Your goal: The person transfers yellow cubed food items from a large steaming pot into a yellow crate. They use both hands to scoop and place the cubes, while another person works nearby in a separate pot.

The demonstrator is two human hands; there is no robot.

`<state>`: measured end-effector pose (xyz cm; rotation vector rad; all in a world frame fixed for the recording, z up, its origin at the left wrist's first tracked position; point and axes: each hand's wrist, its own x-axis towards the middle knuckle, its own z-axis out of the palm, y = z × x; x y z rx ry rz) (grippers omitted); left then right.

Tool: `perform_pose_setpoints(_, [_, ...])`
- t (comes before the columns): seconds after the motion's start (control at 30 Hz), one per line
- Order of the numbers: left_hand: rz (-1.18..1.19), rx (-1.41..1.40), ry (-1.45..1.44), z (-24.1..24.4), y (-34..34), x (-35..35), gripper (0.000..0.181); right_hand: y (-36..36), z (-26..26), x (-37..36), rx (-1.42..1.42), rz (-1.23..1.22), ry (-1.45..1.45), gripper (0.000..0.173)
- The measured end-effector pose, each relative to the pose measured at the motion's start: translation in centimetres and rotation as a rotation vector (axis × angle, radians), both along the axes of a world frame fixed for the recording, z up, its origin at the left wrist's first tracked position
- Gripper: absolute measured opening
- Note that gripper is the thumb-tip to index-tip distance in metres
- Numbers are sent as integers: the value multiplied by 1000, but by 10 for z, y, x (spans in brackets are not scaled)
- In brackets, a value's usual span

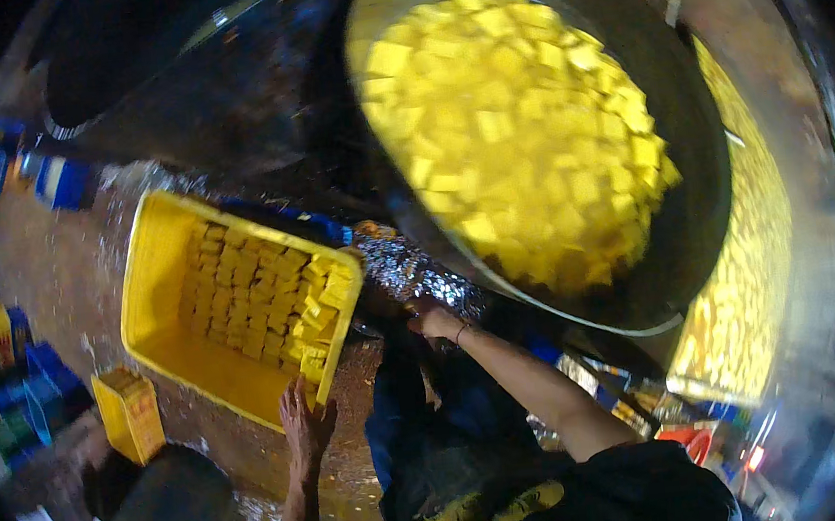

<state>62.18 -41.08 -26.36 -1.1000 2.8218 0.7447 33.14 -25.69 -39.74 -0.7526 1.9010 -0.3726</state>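
Note:
My left hand (306, 420) is at the near rim of a large yellow plastic bin (152, 286), fingers extended over the edge, thumb apart. Rows of yellow blocks, possibly tofu (251, 295), line part of the bin's floor, with looser ones (321, 311) heaped toward its right end. My right hand (437, 322) hangs beside the bin, above dark, glistening wet ground (418, 268). Its fingertips are lost in shadow, so I cannot see whether it holds anything. Up and right stands a big round vat (694, 234), with many yellow blocks (518, 130) in cloudy liquid.
Another container of yellow blocks (737, 290) lies behind the vat. On the brown wet floor (39, 244) stand a small yellow container (129, 416) and a dark stool-like object (174, 510). Blue crates (52, 378) line the left. A red basin (695, 441) is at lower right.

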Motion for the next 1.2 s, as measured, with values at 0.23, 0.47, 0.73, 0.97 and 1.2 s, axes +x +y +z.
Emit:
perform_pose_setpoints(0.23, [173,2,-109,-9,5,-6,66,-45,-138,-30,81,328,184,50])
perform_pose_setpoints(0.47, [196,127,-213,-7,1,12,72,-58,-201,-41,179,539,345,48])
perform_pose_setpoints(0.73, [232,218,-197,-7,-9,2,61,-68,-265,-79,249,554,477,45])
perform_pose_setpoints(0.97, [200,191,-263,-16,5,8,76,-57,-260,-84,230,471,474,42])
perform_pose_setpoints(1.2, [193,118,-214,-18,14,24,74,-4,-193,-43,4,156,387,40])
